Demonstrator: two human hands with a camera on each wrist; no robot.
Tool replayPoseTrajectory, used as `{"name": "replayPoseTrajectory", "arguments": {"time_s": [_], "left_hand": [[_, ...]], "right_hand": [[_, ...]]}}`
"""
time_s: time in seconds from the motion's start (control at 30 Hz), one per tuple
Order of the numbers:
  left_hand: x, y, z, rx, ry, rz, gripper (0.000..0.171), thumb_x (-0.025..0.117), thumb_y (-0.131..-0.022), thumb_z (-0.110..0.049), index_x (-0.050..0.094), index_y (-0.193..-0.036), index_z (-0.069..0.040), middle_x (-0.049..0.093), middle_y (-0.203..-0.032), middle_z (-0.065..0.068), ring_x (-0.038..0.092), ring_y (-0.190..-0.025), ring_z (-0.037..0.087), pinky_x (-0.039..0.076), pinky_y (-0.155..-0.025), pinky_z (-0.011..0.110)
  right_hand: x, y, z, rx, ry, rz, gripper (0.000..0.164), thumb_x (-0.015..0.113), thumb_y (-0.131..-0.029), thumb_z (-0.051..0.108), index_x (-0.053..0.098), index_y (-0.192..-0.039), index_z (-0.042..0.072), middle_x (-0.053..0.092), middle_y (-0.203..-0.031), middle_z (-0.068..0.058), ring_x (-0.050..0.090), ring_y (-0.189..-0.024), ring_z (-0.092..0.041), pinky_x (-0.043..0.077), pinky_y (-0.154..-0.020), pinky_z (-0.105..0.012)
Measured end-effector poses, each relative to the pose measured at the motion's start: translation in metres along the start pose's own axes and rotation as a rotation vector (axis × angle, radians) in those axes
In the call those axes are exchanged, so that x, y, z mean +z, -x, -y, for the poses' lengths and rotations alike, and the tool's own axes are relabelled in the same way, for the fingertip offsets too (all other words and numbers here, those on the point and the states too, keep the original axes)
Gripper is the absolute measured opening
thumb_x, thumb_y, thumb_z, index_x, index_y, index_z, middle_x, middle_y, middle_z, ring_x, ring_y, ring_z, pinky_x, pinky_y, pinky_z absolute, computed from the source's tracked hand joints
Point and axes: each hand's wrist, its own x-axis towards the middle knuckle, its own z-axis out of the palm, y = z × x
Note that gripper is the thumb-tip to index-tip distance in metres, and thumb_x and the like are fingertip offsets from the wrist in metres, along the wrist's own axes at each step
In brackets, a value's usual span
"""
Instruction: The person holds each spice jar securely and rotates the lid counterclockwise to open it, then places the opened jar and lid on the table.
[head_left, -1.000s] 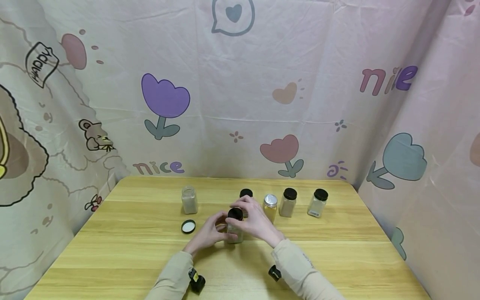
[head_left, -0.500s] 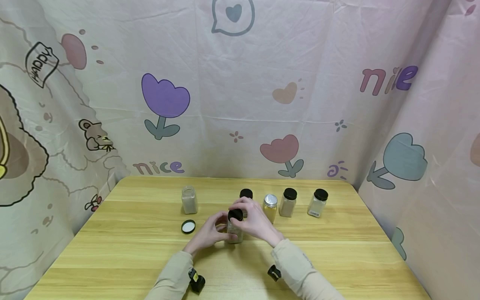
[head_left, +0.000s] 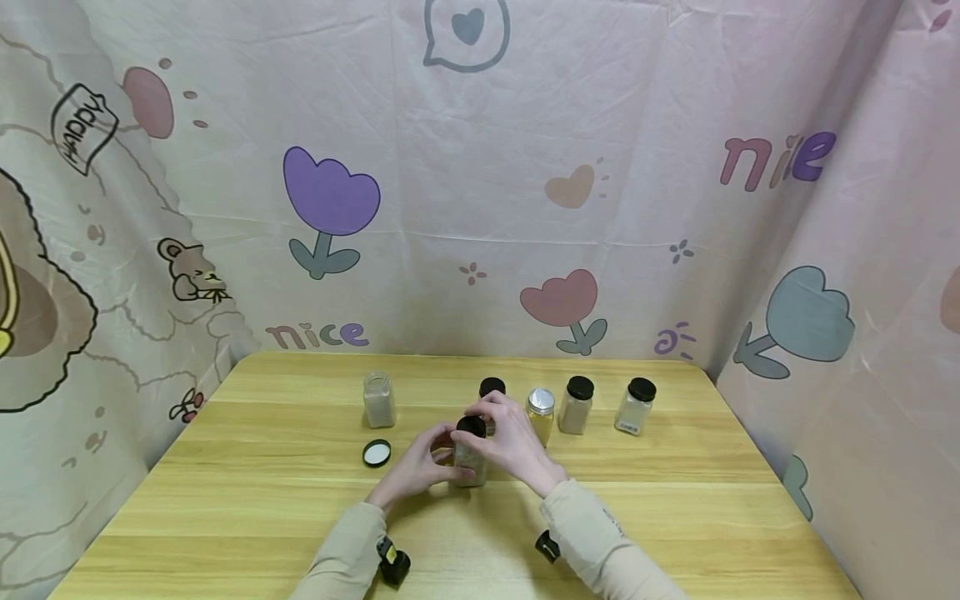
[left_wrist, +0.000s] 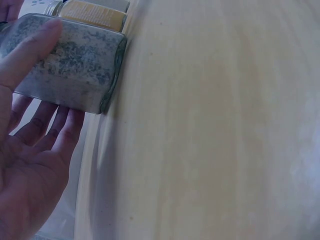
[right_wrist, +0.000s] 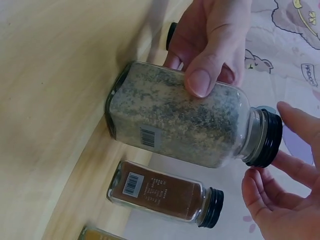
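Note:
A clear glass seasoning jar (right_wrist: 175, 117) full of pale grains with dark flecks stands upright at the middle of the table. My left hand (head_left: 420, 462) grips its body, the thumb lying across the near side in the left wrist view. At the jar's neck, the black lid (right_wrist: 268, 138) sits between the thumb and fingertips of my right hand (head_left: 513, 442). Some glass neck shows below the lid in the right wrist view. Just behind, a jar of brown powder (right_wrist: 155, 190) with a black lid is partly hidden by my right hand in the head view.
Left of my hands stands an uncapped jar (head_left: 379, 402), with a loose black lid (head_left: 377, 453), white inside up, in front of it. To the right are a silver-capped yellow jar (head_left: 541, 408) and two black-lidded jars (head_left: 576, 408). A patterned curtain (head_left: 465, 208) hangs behind the table.
My right fingers have shifted slightly around the black lid, back and then forward again. The left hand and the jar have kept their place.

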Motion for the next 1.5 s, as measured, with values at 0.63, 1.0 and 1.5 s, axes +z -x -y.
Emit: {"name": "replayPoseTrajectory", "arguments": {"time_s": [0.63,1.0,1.5], "left_hand": [[-0.0002,-0.0007,0.0012,0.026,-0.018,0.004,0.051,0.083,-0.082,-0.013,0.057,-0.125,-0.002,0.062,-0.130,0.017,0.059,-0.126,0.032,0.051,-0.111,0.038],[-0.0003,-0.0004,-0.0009,0.006,-0.010,-0.005,0.051,0.084,-0.081,-0.014,0.058,-0.124,-0.005,0.063,-0.129,0.014,0.061,-0.122,0.022,0.052,-0.111,0.038],[0.0004,-0.0005,0.0018,0.028,-0.013,0.005,0.048,0.083,-0.082,-0.011,0.056,-0.120,-0.001,0.062,-0.128,0.017,0.060,-0.123,0.030,0.052,-0.110,0.037]], "right_hand": [[-0.0030,0.0007,-0.0008,-0.048,-0.019,0.061,0.031,0.081,-0.084,0.023,0.074,-0.109,0.004,0.067,-0.110,-0.007,0.062,-0.103,-0.023,0.056,-0.088,-0.034],[-0.0036,-0.0006,-0.0005,-0.036,-0.019,0.072,0.029,0.080,-0.083,0.014,0.074,-0.109,0.001,0.069,-0.107,-0.010,0.065,-0.097,-0.024,0.059,-0.082,-0.036],[-0.0014,0.0014,-0.0010,-0.020,0.017,0.021,0.033,0.083,-0.084,0.026,0.074,-0.107,0.004,0.066,-0.102,-0.006,0.063,-0.092,-0.019,0.054,-0.080,-0.028]]}}
